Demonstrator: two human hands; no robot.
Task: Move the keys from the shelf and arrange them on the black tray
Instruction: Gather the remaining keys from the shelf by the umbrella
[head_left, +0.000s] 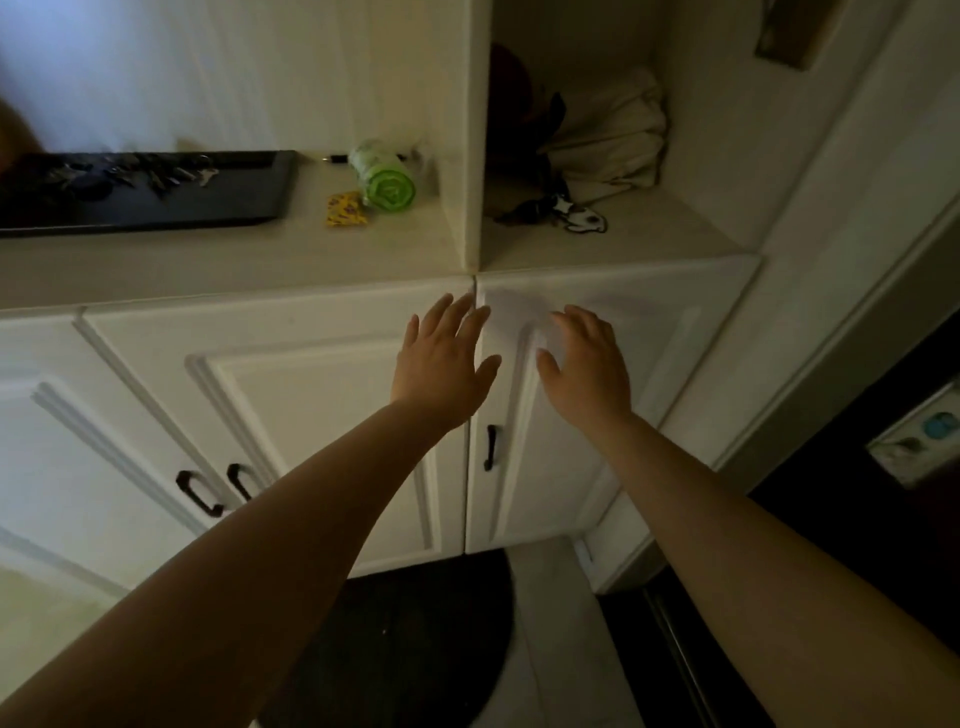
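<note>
A black tray (249, 205) lies on the white counter at the left, with several keys (130, 174) along its far side. In the open shelf compartment at the right rests a dark key bunch (530, 210) with a black-and-white cartoon keychain (582, 218). My left hand (441, 358) and my right hand (587, 364) are both stretched out in front of the cabinet doors, below the shelf edge. Their fingers are spread and they hold nothing.
A green roll of bags (382, 176), a yellow packet (345, 209) and a pen (337, 157) lie on the counter right of the tray. A cream cloth bag (618, 140) and a dark object fill the back of the shelf. A dark mat (405, 634) covers the floor.
</note>
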